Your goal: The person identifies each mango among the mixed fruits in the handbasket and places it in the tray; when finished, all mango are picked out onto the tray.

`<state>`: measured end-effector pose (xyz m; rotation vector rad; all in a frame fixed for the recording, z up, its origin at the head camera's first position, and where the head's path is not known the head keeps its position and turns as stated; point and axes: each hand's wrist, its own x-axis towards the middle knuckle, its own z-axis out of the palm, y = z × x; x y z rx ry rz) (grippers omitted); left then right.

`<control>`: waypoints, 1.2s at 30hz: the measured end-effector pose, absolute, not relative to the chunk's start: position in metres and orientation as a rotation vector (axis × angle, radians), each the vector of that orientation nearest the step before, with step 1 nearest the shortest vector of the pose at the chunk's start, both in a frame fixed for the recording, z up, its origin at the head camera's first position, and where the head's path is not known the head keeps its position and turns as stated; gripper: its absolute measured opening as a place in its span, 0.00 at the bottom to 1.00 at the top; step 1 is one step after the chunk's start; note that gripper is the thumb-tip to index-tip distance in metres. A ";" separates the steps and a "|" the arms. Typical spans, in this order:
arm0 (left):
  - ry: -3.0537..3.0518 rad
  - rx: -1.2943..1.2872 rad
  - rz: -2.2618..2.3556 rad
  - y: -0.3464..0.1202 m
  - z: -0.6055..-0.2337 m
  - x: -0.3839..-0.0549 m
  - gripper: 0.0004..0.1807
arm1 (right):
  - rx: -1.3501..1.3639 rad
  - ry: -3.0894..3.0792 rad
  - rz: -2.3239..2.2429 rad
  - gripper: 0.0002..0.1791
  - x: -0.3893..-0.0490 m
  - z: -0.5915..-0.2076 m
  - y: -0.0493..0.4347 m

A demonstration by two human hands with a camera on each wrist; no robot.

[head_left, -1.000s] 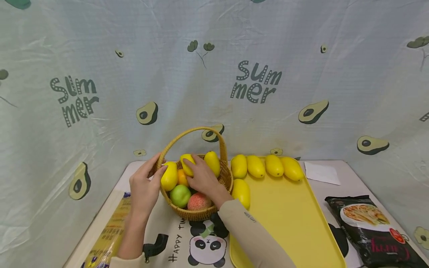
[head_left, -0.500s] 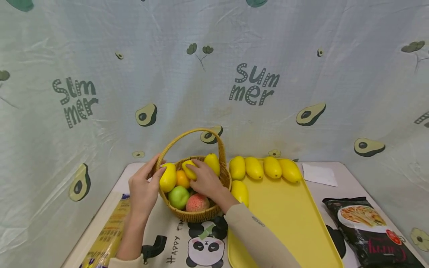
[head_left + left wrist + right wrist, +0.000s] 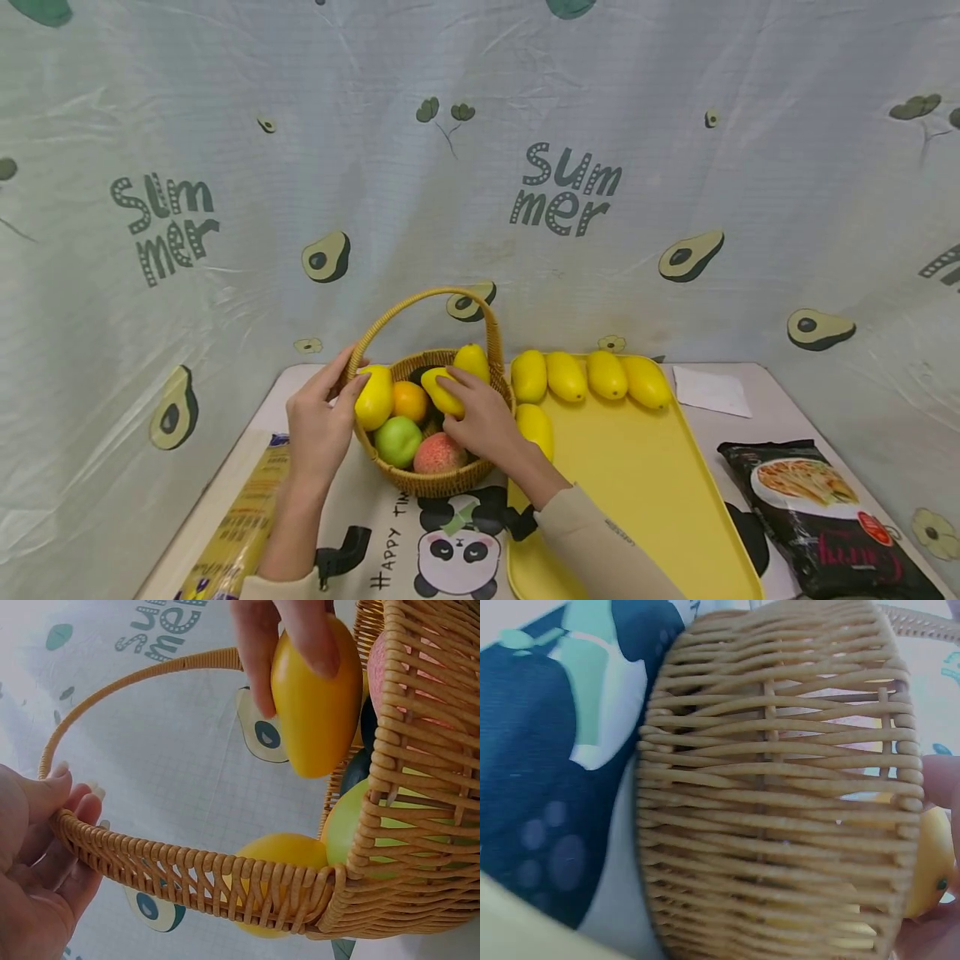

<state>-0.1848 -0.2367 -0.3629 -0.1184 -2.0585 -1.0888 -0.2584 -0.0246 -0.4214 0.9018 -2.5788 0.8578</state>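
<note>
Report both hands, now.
Left hand: closed, holding the basket handle.
Right hand: closed, holding a yellow fruit at the basket.

Left grip (image 3: 318, 419) curls upright; right grip (image 3: 482, 419) pinches, forearm (image 3: 592, 529) slanting inward.

From where I stand, a pale sheet (image 3: 420, 217) walls the place in, running across the back and along both sides. It's creased all over, and up close a faint grid shows in it. Grey-green print covers it: dotted "summer" lettering (image 3: 566, 190), halved avocados (image 3: 327, 257), a leafy sprig (image 3: 446, 117), small cream flowers (image 3: 611, 342). The light is soft and even, cool grey-blue at the back, whiter and a little shiny on the left. Right up by the back stretch sits a pale table (image 3: 363, 492), faintly pink, its top printed with a panda (image 3: 459, 560) and the words "Happy tim", the rest hidden.
</note>
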 end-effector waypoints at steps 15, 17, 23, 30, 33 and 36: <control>-2.025 -0.125 -1.113 -0.235 -0.363 -0.182 0.24 | 0.812 -2.349 0.917 0.31 -0.235 -0.432 0.015; -2.026 -0.125 -1.118 -0.234 -0.363 -0.182 0.25 | 0.807 -2.328 0.914 0.31 -0.232 -0.433 0.021; -2.046 -0.119 -1.079 -0.233 -0.365 -0.183 0.25 | 0.789 -2.276 0.900 0.32 -0.230 -0.439 0.045; -2.051 -0.100 -1.080 -0.232 -0.365 -0.183 0.25 | 0.760 -2.238 0.838 0.32 -0.228 -0.445 0.078; -2.048 -0.104 -1.078 -0.233 -0.365 -0.183 0.25 | 0.729 -2.236 0.809 0.32 -0.226 -0.450 0.092; -2.039 -0.108 -1.081 -0.234 -0.365 -0.184 0.25 | 0.698 -2.245 0.775 0.31 -0.225 -0.457 0.104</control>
